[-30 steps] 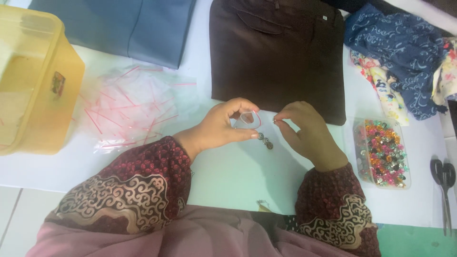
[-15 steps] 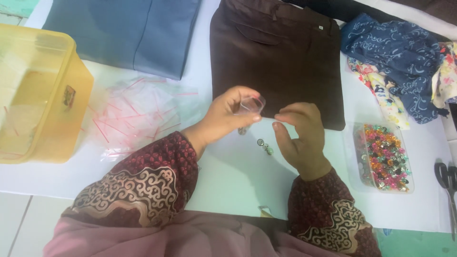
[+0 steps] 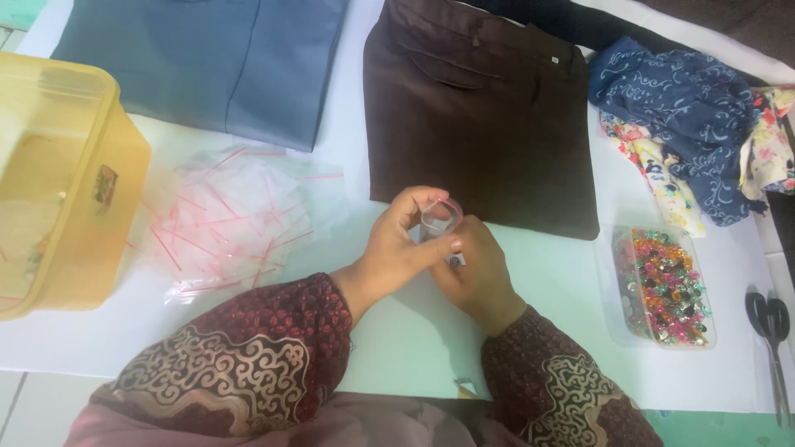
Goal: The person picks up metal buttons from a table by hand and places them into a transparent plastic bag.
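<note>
Head view shows both hands meeting over the white bench (image 3: 273, 348), just below the folded brown trousers (image 3: 480, 116). The left hand (image 3: 397, 248) pinches a small clear zip bag (image 3: 437, 219) between thumb and fingers, its red-edged mouth facing up. The right hand (image 3: 476, 269) touches the bag's lower part, fingers pressed together there. A heap of empty zip bags (image 3: 232, 219) lies left; a tray of coloured beads (image 3: 667, 285) sits right.
</note>
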